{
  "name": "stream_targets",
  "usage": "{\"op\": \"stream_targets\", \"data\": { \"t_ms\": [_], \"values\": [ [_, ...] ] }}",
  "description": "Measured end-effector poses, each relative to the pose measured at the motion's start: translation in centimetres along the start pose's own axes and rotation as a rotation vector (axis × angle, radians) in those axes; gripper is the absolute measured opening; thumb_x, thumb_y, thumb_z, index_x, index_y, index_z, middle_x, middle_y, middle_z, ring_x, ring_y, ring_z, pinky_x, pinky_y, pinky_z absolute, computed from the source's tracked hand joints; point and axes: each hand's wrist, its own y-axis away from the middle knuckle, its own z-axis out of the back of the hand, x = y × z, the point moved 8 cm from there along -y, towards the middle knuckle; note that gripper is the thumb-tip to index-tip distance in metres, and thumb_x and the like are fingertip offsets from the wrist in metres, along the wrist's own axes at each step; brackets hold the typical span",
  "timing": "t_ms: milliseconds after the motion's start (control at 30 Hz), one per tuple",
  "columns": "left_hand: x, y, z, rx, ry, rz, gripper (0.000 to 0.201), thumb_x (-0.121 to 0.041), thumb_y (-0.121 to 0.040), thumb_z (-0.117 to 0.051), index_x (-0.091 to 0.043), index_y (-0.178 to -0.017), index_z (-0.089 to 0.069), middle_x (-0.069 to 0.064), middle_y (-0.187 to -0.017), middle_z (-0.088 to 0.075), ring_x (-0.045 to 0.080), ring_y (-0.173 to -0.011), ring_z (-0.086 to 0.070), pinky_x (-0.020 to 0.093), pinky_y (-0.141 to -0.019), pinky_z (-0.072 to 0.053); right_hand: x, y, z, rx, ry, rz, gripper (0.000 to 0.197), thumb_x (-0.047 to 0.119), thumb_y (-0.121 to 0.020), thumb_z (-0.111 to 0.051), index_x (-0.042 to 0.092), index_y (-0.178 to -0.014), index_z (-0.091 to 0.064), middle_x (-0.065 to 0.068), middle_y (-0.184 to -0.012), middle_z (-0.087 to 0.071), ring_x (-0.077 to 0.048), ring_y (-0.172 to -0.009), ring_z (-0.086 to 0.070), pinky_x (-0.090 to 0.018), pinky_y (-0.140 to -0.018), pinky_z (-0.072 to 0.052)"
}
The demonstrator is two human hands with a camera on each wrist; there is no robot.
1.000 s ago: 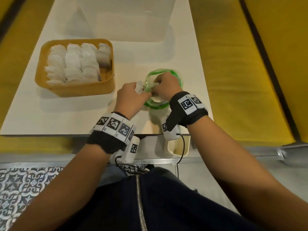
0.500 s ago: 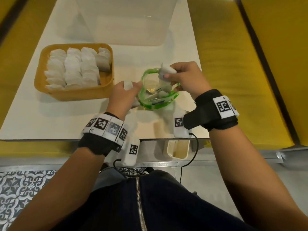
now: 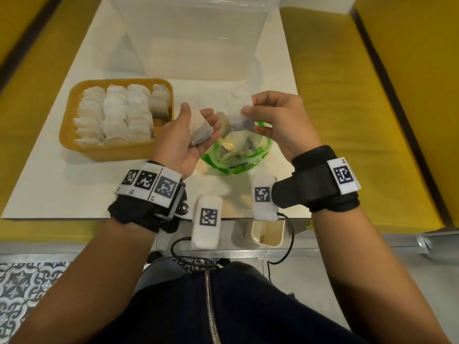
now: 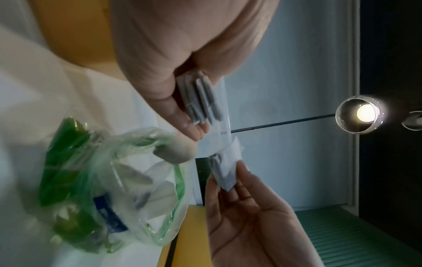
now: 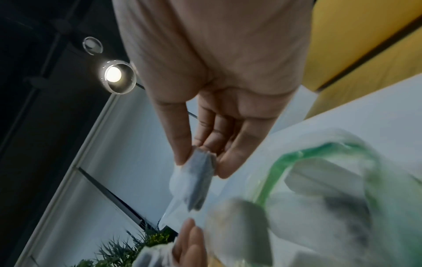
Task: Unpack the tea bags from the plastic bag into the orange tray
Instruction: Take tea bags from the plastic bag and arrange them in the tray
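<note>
The green-rimmed clear plastic bag (image 3: 237, 155) stands open on the white table, with tea bags inside. Raised above it, my right hand (image 3: 249, 106) pinches one white tea bag (image 3: 239, 112) between thumb and fingers; the right wrist view shows the same tea bag (image 5: 194, 182). My left hand (image 3: 196, 125), palm up just left of the bag, holds a small stack of tea bags (image 3: 201, 130), seen edge-on as a stack (image 4: 200, 97) in the left wrist view. The orange tray (image 3: 72, 135) at the left holds several rows of tea bags.
A large clear plastic box (image 3: 188, 38) stands at the back of the table (image 3: 44, 189). Yellow bench cushions (image 3: 352, 108) flank both sides. A small cream container (image 3: 267, 234) hangs below the table's near edge.
My right hand lifted a tea bag out of the plastic bag and up toward the left hand. The left hand let go of the bag's rim, turned palm up and rose with its stack.
</note>
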Motion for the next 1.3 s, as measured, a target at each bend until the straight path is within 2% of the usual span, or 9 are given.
{"op": "stream_targets", "data": {
  "t_ms": [167,433,567,633,700,800,933,1067,1300],
  "values": [
    [0.5,-0.2,0.2,-0.025,-0.059,0.006,0.05,-0.046,-0.1,-0.037,-0.009,-0.09,-0.069,0.003,-0.087,-0.069,0.012,-0.079,-0.066,0.024,-0.066,-0.058,-1.2,0.3,-0.7,0.014,-0.044,-0.038,0.011,0.002,-0.087,-0.066,0.008,-0.078,-0.061,-0.013,-0.082,-0.063,-0.025,-0.076,-0.067,-0.03,-0.065,-0.056],
    [-0.8,0.1,0.3,-0.076,-0.205,-0.177,0.035,-0.041,-0.099,-0.044,-0.018,-0.091,-0.069,-0.001,-0.091,-0.075,0.015,-0.086,-0.071,0.033,-0.077,-0.057,0.8,1.0,-2.4,0.039,0.058,0.062,0.01,0.007,-0.085,-0.069,0.01,-0.079,-0.062,-0.003,-0.07,-0.061,-0.014,-0.062,-0.061,-0.025,-0.052,-0.052],
    [-0.2,0.2,-2.5,0.199,-0.01,-0.06,0.061,-0.054,-0.099,-0.024,-0.009,-0.121,-0.058,0.013,-0.116,-0.068,0.026,-0.108,-0.066,0.039,-0.091,-0.053,1.6,0.5,-4.4,-0.029,0.319,0.197,0.017,0.008,-0.074,-0.078,0.002,-0.07,-0.063,-0.011,-0.068,-0.065,-0.02,-0.064,-0.065,-0.032,-0.053,-0.055],
    [-0.4,0.7,-3.3,0.294,0.062,-0.046,0.065,-0.059,-0.097,-0.022,-0.009,-0.12,-0.057,0.012,-0.119,-0.067,0.022,-0.111,-0.064,0.036,-0.095,-0.051,2.0,0.2,-4.6,-0.106,0.455,0.266,0.018,0.011,-0.069,-0.081,0.001,-0.068,-0.066,-0.005,-0.065,-0.067,-0.007,-0.07,-0.068,-0.03,-0.064,-0.056],
    [-0.4,0.7,-3.0,0.293,0.013,-0.077,0.051,-0.045,-0.1,-0.036,-0.003,-0.117,-0.058,0.014,-0.115,-0.066,0.022,-0.108,-0.064,0.034,-0.096,-0.051,2.4,0.1,-4.7,-0.117,0.526,0.308,0.012,0.01,-0.07,-0.078,0.003,-0.069,-0.067,0.0,-0.063,-0.066,0.007,-0.063,-0.06,-0.018,-0.061,-0.05],
    [-0.2,0.3,-1.6,0.194,-0.112,-0.118,0.025,-0.014,-0.099,-0.046,0.0,-0.117,-0.058,0.018,-0.107,-0.061,0.025,-0.102,-0.06,0.028,-0.085,-0.054,2.5,-0.1,-4.1,-0.091,0.594,0.313,0.007,0.012,-0.075,-0.072,0.007,-0.073,-0.068,0.001,-0.067,-0.066,0.002,-0.059,-0.056,-0.018,-0.06,-0.048],
    [-0.8,0.0,-0.1,0.129,-0.145,-0.14,0.022,-0.012,-0.101,-0.042,-0.01,-0.108,-0.062,0.004,-0.104,-0.066,0.015,-0.092,-0.063,0.021,-0.071,-0.053,-0.2,-2.0,-0.4,-0.196,0.75,0.13,0.018,0.02,-0.083,-0.063,0.006,-0.073,-0.068,-0.006,-0.07,-0.069,-0.022,-0.068,-0.067,-0.038,-0.069,-0.058],
    [-1.4,0.1,0.7,0.093,-0.235,-0.19,0.024,-0.019,-0.101,-0.042,-0.02,-0.1,-0.066,-0.004,-0.1,-0.068,0.011,-0.091,-0.061,0.024,-0.077,-0.046,-3.8,-2.4,-0.1,-0.139,1.013,-0.155,0.041,0.051,-0.078,-0.068,0.012,-0.083,-0.056,-0.003,-0.077,-0.061,-0.024,-0.071,-0.06,-0.03,-0.062,-0.046],
    [-1.0,0.3,0.3,0.116,-0.241,-0.196,0.025,-0.021,-0.102,-0.041,-0.019,-0.099,-0.066,-0.004,-0.096,-0.067,0.01,-0.089,-0.062,0.024,-0.078,-0.048,-5.3,-3.3,-0.7,-0.099,1.029,-0.232,0.035,0.032,-0.076,-0.076,0.014,-0.092,-0.051,-0.003,-0.089,-0.054,-0.026,-0.085,-0.058,-0.03,-0.065,-0.042]
  ]
}}
